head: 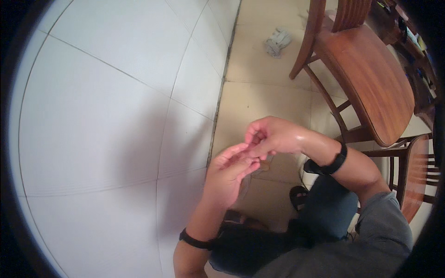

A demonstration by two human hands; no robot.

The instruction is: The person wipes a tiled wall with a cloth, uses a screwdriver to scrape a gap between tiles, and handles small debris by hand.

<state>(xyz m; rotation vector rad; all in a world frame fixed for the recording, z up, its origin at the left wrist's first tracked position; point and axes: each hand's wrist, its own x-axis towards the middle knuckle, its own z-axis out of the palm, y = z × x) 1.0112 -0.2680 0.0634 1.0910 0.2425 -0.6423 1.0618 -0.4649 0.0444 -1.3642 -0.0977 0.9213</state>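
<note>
My left hand [229, 170] and my right hand [273, 137] meet in front of me, fingertips touching. The right thumb and fingers are pinched over the left fingertips. Whatever may be between them is too small or blurred to make out. Just below the fingers shows a faint see-through thing [245, 186], perhaps thin plastic film; whether a hand holds it I cannot tell. A small yellowish-brown piece [265, 165] appears behind the right fingers, partly hidden. Both wrists carry black bands.
A white tiled wall [104, 121] rises close on the left. On the beige tiled floor [264, 97] lies a crumpled grey cloth [277, 42]. A wooden chair [368, 69] stands at the right, with another wooden chair [415, 177] below it. Cluttered items [413, 38] line the far right.
</note>
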